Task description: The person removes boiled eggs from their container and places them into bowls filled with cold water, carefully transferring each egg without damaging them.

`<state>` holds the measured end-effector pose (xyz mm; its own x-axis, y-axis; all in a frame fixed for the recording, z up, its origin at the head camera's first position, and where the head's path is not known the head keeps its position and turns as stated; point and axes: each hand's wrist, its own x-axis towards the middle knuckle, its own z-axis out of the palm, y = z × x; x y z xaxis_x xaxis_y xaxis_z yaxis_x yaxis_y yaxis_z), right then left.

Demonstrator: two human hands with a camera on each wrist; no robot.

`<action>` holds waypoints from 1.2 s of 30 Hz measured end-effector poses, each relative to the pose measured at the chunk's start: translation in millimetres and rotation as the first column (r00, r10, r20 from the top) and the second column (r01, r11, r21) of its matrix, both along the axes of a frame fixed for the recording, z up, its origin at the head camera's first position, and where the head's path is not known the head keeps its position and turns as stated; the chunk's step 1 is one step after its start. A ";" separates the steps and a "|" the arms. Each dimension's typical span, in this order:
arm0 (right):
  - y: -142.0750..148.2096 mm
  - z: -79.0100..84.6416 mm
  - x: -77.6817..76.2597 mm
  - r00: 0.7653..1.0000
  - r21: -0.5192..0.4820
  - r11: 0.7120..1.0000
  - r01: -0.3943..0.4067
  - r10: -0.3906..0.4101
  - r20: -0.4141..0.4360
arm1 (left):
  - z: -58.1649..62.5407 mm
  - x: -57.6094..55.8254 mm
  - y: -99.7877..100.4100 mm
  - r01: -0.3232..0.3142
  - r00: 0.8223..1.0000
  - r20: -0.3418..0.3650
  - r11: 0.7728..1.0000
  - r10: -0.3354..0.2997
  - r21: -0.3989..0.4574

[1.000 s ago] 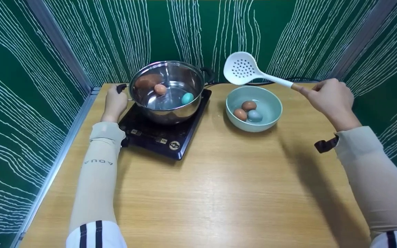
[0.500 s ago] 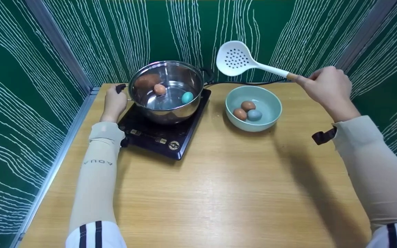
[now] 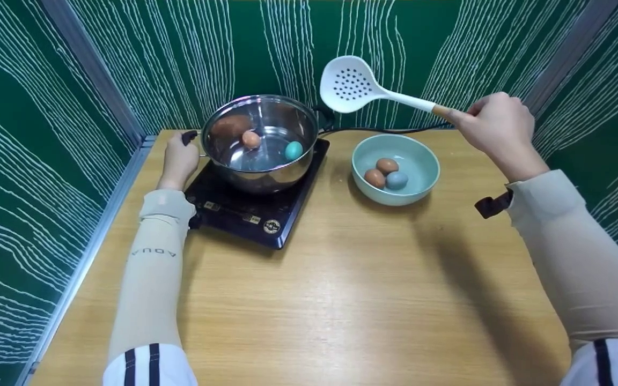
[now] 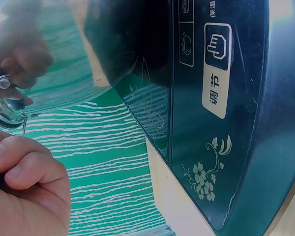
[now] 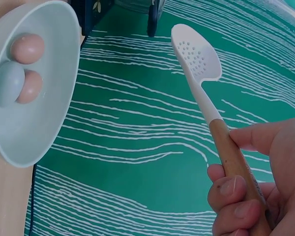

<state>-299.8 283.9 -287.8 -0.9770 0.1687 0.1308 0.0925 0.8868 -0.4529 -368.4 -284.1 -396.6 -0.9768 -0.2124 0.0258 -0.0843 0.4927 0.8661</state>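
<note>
My left hand [image 3: 179, 160] grips the left handle [image 3: 189, 138] of a steel pot [image 3: 266, 179]; in the left wrist view its fingers [image 4: 37, 169] are curled. Inside the pot lie a brown egg [image 3: 250, 139] and a turquoise egg [image 3: 293, 150]. The right hand [image 3: 499, 128] holds a white slotted skimmer [image 3: 351, 84] by its wooden handle [image 5: 233, 160], raised behind and above a pale green bowl [image 3: 421, 187]. Nothing lies on the skimmer's head. In the bowl are a brown egg [image 3: 387, 165], another brown egg [image 3: 375, 178] and a blue-grey egg [image 3: 396, 180].
The pot stands on a black induction cooker [image 3: 239, 217] at the back left of the wooden table [image 3: 330, 300]. A black cord [image 3: 384, 130] runs along the back edge. Green walls with white streaks [image 3: 282, 48] enclose the table on the back and sides.
The right hand has carried the skimmer up and to the left, from over the bowl toward the pot. The left hand, pot, bowl and eggs keep their places.
</note>
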 end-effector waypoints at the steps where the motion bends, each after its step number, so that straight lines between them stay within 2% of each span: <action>1: -2.3 0.4 -0.6 1.000 0.006 1.000 -0.005 0.005 -0.006 | -0.2 0.0 0.0 0.001 1.000 -0.008 1.000 -0.001 -0.006; 7: -15.2 1.9 -3.9 1.000 0.021 1.000 -0.014 0.015 -0.026 | -1.4 0.1 0.5 0.005 0.999 -0.045 1.000 -0.006 -0.024; 23: -48.1 3.2 -13.7 0.996 0.063 0.995 -0.081 0.084 -0.042 | -0.6 -0.1 -0.9 0.010 1.000 0.000 1.000 -0.010 0.007; 36: -74.1 -2.3 -19.7 0.991 0.070 0.989 -0.128 0.129 -0.017 | -1.7 -0.3 2.2 -0.003 0.999 -0.038 1.000 0.002 -0.013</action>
